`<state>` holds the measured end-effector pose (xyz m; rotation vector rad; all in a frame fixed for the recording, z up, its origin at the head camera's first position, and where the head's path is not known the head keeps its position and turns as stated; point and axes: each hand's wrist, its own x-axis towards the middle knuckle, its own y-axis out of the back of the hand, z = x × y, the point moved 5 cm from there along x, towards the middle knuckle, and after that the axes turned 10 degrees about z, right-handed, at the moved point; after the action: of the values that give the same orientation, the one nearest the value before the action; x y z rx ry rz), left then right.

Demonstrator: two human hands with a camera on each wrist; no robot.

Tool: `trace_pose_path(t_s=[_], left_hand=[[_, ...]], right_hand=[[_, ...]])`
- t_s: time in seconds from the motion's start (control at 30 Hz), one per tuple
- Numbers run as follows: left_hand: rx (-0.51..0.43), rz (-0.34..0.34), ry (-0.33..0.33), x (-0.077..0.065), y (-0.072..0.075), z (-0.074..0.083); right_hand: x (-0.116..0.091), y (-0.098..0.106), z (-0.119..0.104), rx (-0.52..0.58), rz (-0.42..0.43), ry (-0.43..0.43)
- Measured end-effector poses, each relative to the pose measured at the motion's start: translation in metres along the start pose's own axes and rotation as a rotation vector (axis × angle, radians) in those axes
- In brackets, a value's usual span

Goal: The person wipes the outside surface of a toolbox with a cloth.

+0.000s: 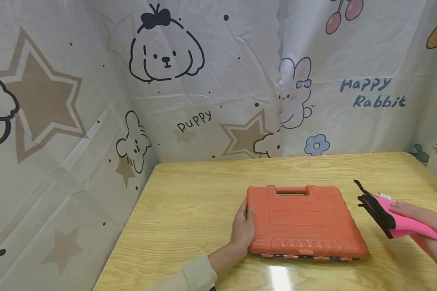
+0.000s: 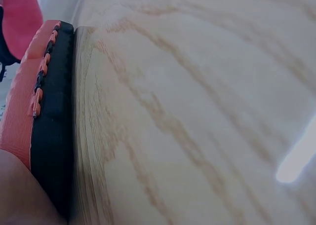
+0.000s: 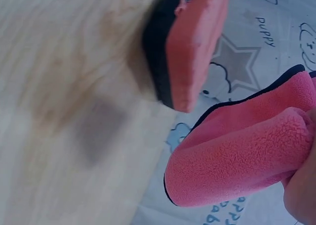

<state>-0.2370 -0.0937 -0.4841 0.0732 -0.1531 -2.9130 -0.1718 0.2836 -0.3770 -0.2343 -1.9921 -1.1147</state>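
One orange, ribbed hard-plastic case (image 1: 302, 226) with a black lower shell lay flat right of the tabletop's (image 1: 189, 202) middle, its long axis roughly parallel to the back edge, its single handle facing that edge. The left hand (image 1: 243, 228) touched the case's left side, thumb at the lid's rim; its other fingers were mostly hidden, so I cannot tell whether they curled. The right hand's (image 1: 431, 218) fingers gripped one folded, fuzzy pink cloth with black trim above the tabletop's right side, its trimmed end slanting toward the back edge.
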Motion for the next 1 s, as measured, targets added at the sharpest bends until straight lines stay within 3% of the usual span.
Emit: trace_pose_path(t_s=[0.3,0.57,0.7,1.0], left_hand=[[0.003,0.023,0.023,0.001,0.0,-0.001],[0.037,0.095,0.044,0.008,0.006,0.001],[0.094,0.119,-0.024,0.011,0.008,0.01],[0.121,-0.003,-0.294,0.008,-0.005,0.044]], right_hand=[[0.019,-0.004,-0.018,-0.087,-0.092,-0.049],[0.032,-0.012,-0.029,0.023,-0.056,-0.073],[0.037,-0.013,-0.037,0.129,0.009,-0.048],[0.047,-0.021,-0.056,0.299,0.038,0.004]])
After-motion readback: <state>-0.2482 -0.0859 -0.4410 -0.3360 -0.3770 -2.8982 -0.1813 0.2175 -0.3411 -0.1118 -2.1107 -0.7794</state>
